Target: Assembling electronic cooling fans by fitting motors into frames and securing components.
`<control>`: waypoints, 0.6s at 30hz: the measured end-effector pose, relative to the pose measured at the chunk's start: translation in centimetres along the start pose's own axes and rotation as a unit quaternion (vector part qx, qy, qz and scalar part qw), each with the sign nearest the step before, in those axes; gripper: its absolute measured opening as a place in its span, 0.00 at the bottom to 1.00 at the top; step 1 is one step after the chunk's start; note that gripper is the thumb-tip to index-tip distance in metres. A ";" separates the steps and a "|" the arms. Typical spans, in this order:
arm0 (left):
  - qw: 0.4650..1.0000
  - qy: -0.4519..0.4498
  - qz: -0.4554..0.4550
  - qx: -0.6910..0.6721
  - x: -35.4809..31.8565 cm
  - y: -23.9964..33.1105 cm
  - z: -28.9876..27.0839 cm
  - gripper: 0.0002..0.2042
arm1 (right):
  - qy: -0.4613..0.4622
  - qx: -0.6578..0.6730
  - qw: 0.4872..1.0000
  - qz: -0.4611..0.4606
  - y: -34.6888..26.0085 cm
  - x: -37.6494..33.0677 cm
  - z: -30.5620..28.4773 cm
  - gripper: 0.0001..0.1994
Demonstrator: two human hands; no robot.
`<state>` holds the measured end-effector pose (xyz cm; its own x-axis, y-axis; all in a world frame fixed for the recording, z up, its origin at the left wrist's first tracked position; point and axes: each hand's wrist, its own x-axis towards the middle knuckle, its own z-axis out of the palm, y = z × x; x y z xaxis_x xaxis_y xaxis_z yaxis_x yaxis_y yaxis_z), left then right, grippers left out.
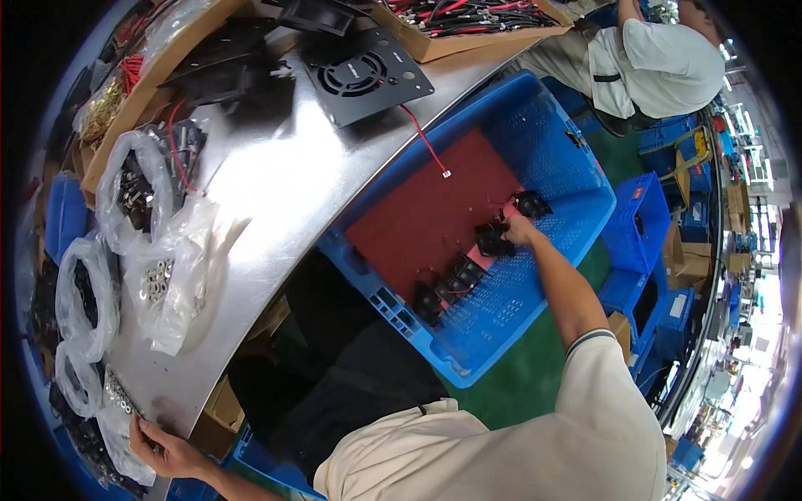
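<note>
Inside a blue plastic crate, my right hand closes on a small black fan. That fan stands in a row of several black fans along the near right side, with another fan just beyond it and a further fan nearer to me. Reddish-brown sheet lies under them. At the near left of the metal table, my left hand has its fingertips drawn together beside a clear bag of small metal nuts; whatever they pinch is too small to make out.
On the steel table lie a black plate with a round fan grille and a red lead, and several clear bags, one holding nuts. A cardboard box of red and black wires is at the far edge. Another person sits beyond the crate.
</note>
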<state>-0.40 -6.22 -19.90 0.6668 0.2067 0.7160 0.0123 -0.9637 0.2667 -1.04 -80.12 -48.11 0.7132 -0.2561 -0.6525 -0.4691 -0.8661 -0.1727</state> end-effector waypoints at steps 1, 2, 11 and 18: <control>1.000 -0.005 0.004 0.001 0.1 0.1 0.1 0.09 | -0.001 0.013 1.000 -0.002 0.2 -0.6 -0.4 0.19; 1.000 -0.002 0.002 0.001 0.1 0.3 0.2 0.09 | 0.002 0.011 1.000 -0.005 0.7 -0.6 -0.2 0.19; 1.000 0.006 0.014 -0.004 0.0 0.7 0.2 0.08 | -0.035 -0.029 0.999 -0.017 -1.2 0.0 1.0 0.21; 1.000 -0.003 -0.004 0.006 0.0 0.9 0.2 0.09 | 0.023 -0.064 0.997 -0.048 -4.1 2.2 3.4 0.17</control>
<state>-0.25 -7.14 -19.83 0.6710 0.2136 0.7101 0.0272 -0.9641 0.2643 0.73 -75.71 -51.34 0.7768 -0.1861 -0.6017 -0.3293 -0.9343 -0.1362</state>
